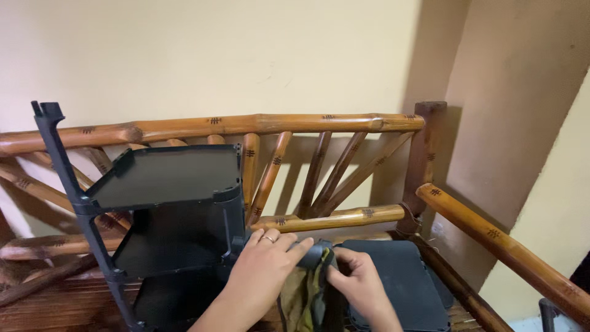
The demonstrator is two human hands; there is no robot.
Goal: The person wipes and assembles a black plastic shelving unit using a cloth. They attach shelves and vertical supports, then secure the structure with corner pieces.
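Both hands meet low in the view on a bunched cloth (305, 289), olive and dark. The left hand (265, 261), a ring on one finger, lies closed over the cloth's top; the right hand (358, 280) pinches its edge from the other side. The cloth sits between a dark plastic rack (169, 203) with three shelves on the left and a loose dark tray (402, 280) on the right. Behind them runs a bamboo bench back (258, 126) against a cream wall (246, 55).

Left hand (265, 261) lies palm-down, fingers extended; right hand (358, 284) curls in a pinching grip.
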